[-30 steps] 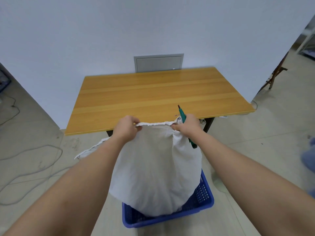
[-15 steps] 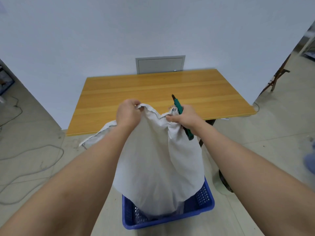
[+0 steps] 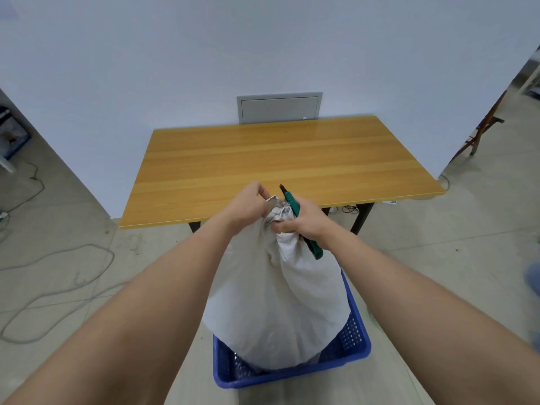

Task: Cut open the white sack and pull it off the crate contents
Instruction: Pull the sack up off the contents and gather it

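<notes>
L hand (image 3: 248, 207) is clenched on the gathered top of the white sack (image 3: 280, 305), fingers curled over the bunched cloth. R hand (image 3: 304, 223) sits just beside it, also gripping the bunched neck, w/ thumb pressed against the fabric; same hand holds a green utility knife (image 3: 301, 220), whose tip points up and away from the body and whose handle end sticks out below the wrist. Both hands are nearly touching at the sack top, raised above the near edge of the wooden table (image 3: 277, 159). Sack hangs down from the grip, widening to a rounded body, w/ lower end inside the blue crate (image 3: 350, 343) on the floor. Crate contents are hidden by the cloth. Grey cable (image 3: 58, 276) lies on floor at left.
</notes>
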